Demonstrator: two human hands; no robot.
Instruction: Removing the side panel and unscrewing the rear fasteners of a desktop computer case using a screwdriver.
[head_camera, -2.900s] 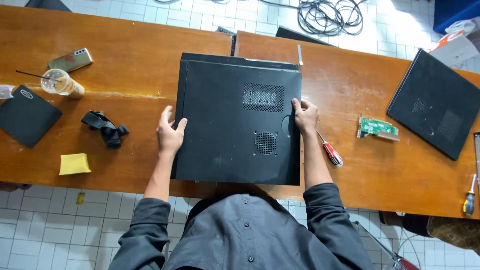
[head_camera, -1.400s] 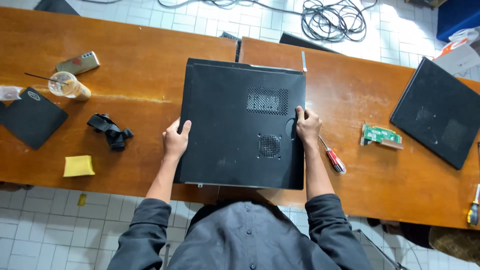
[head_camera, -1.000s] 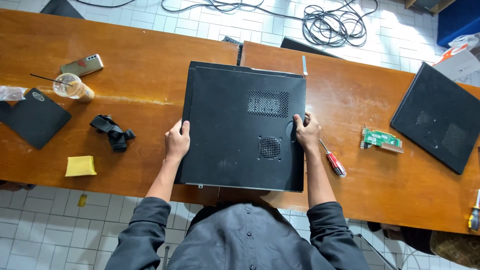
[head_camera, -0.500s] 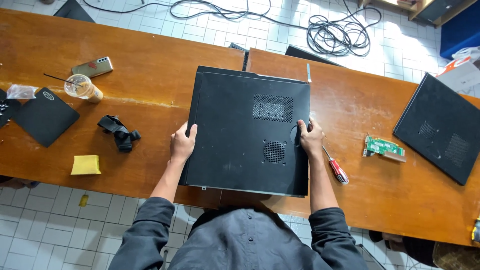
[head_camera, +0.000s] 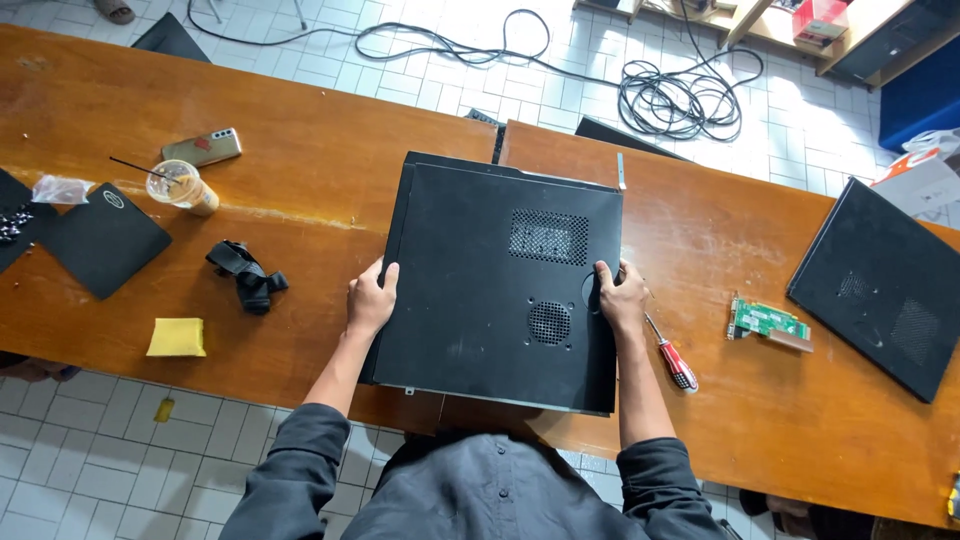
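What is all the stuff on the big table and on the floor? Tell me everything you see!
computer case: 1, black, lying flat at table middle
side panel: 1, black, table right
circuit card: 1, green, right of the case
screwdriver: 1, red handle, beside the right hand
sponge: 1, yellow, table front left
strap: 1, black, bunched, left of the case
drink cup: 1, clear with straw, table left
phone: 1, behind the cup
flat pad: 1, black, far left
cables: coil, black, on tiled floor
table: wooden, brown
left hand: 1, on the case's left edge
right hand: 1, on the case's right edge
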